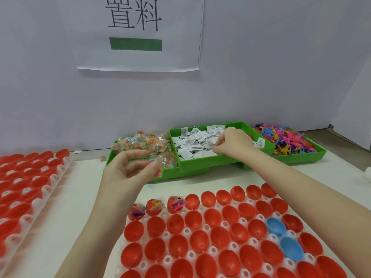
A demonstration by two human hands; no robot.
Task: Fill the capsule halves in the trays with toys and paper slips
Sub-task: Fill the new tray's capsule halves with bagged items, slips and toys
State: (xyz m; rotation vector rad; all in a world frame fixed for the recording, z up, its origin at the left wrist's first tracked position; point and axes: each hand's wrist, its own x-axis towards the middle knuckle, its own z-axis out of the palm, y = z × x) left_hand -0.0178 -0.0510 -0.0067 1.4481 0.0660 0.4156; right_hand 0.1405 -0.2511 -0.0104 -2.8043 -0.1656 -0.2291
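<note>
Red capsule halves sit open-side up in the white tray nearest me, with two blue halves among them; only the three at the tray's far left corner hold toys and paper. Beyond that tray, my right hand reaches into the middle green bin, fingers curled into the white paper slips, pinching at one or more. Left of that bin, my left hand pinches a clear packet of coloured beads. Right of the bin lies a heap of small plastic toy figures. I could lift several slips stuck together, or drop the slippery packet between cups. Above the bin, a white wall sign reads "置料" over a green bar. The slips' print is too small to read.
</note>
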